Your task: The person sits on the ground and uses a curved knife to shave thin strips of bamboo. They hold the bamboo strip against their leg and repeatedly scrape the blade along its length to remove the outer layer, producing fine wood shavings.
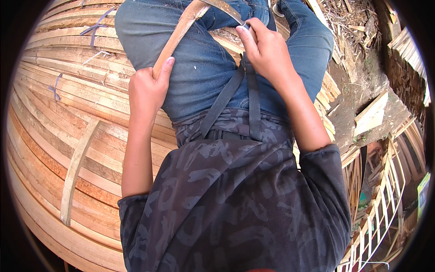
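My left hand [148,89] is wrapped round the lower end of the wooden handle [177,37] of an adze-like tool, thumb lying up along the handle. The tool slants across my left thigh, and its curved metal blade [225,10] runs down to the right from the handle's top. At the far end of that blade my right hand [267,52] is closed, thumb and fingers pinching around the tip. A small bluish bit shows between those fingers, too small to name. The tool's upper part is cut off by the frame's edge.
Long sawn wood strips [54,131] lie stacked and tied on the left, with a curved wooden piece [79,172] across them. Two dark straps [254,104] hang at my waist. Wood scraps [371,113] litter the ground at right, near a lattice of thin slats [383,213].
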The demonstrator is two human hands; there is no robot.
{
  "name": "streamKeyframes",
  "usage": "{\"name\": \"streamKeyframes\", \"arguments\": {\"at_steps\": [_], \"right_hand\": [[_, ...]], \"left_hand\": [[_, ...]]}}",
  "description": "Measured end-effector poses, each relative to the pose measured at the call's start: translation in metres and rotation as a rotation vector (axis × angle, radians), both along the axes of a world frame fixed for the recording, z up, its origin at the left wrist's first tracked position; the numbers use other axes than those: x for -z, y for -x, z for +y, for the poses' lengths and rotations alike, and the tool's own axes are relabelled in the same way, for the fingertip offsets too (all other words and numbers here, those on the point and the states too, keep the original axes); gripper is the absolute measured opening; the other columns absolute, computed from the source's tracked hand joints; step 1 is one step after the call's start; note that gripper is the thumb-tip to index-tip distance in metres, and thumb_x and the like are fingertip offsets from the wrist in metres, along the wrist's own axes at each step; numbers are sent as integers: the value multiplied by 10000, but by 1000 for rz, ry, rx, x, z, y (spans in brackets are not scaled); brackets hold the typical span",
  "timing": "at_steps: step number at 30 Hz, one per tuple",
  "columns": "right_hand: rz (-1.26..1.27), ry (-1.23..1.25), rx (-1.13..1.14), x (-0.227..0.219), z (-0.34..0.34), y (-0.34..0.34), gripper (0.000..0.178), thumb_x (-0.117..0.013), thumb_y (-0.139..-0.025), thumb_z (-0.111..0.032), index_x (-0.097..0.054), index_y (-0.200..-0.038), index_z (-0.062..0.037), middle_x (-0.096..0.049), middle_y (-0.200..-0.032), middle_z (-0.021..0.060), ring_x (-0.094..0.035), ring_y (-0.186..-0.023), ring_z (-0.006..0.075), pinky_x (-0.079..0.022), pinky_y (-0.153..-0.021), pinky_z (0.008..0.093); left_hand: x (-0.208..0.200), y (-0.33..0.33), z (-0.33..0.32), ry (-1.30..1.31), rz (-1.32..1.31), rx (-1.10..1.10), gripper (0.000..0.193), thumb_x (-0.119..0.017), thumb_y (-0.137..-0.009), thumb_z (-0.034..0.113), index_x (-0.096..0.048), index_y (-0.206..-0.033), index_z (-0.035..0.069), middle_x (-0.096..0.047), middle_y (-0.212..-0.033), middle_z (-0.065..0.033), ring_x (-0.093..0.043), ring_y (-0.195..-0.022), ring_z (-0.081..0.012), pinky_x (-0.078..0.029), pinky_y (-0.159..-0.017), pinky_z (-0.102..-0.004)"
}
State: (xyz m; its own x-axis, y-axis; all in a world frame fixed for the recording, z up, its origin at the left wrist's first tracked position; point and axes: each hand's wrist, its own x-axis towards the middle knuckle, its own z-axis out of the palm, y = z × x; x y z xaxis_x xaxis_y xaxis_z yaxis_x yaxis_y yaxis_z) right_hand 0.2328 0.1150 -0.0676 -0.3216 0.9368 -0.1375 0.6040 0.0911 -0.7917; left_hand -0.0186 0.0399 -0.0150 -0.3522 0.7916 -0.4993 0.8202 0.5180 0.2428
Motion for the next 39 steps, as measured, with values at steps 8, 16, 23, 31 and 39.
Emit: {"name": "streamKeyframes", "arguments": {"at_steps": [8, 16, 23, 31, 39], "right_hand": [[-85, -296, -198, 6, 21, -18, 328, -594, -957, -350, -517, -871, -43, -633, -650, 163, -640, -656, 411, -514, -581, 494], [-296, -256, -300, 20, 42, -32, 239, -567, -985, -282, -549, -944, -47, -629, -698, 181, -633, -700, 410, -476, -586, 479], [-399, -208, -198, 22, 92, -59, 264, -543, -963, -287, -514, -921, -28, -618, -760, 257, -617, -771, 457, -474, -668, 534], [-385, -478, 39, 62, 113, -81, 229, -532, -972, -258, -564, -1008, -34, -622, -891, 285, -614, -857, 457, -482, -719, 531], [-240, -82, -82, 25, 52, -47, 262, -549, -998, -284, -557, -930, -32, -599, -682, 206, -617, -699, 436, -462, -579, 471]], "left_hand": [[2, 2, -1, -30, -45, -6, 737, -659, -859, 581, -596, -554, -88, -509, -498, -273, -580, -470, -390, -449, -489, -453], [4, 9, 1, 2, -92, -12, 757, -671, -851, 579, -546, -527, -94, -472, -477, -264, -533, -433, -356, -434, -478, -451], [0, 5, 6, 53, -100, -69, 766, -668, -840, 604, -546, -529, -85, -482, -488, -259, -531, -451, -333, -442, -497, -448], [-6, 1, 14, 116, -68, -62, 785, -648, -833, 639, -585, -559, -93, -513, -504, -264, -582, -493, -356, -474, -527, -448], [-1, 4, 15, 116, -68, -84, 799, -648, -827, 649, -568, -534, -90, -494, -488, -256, -555, -473, -343, -468, -522, -448]]}}
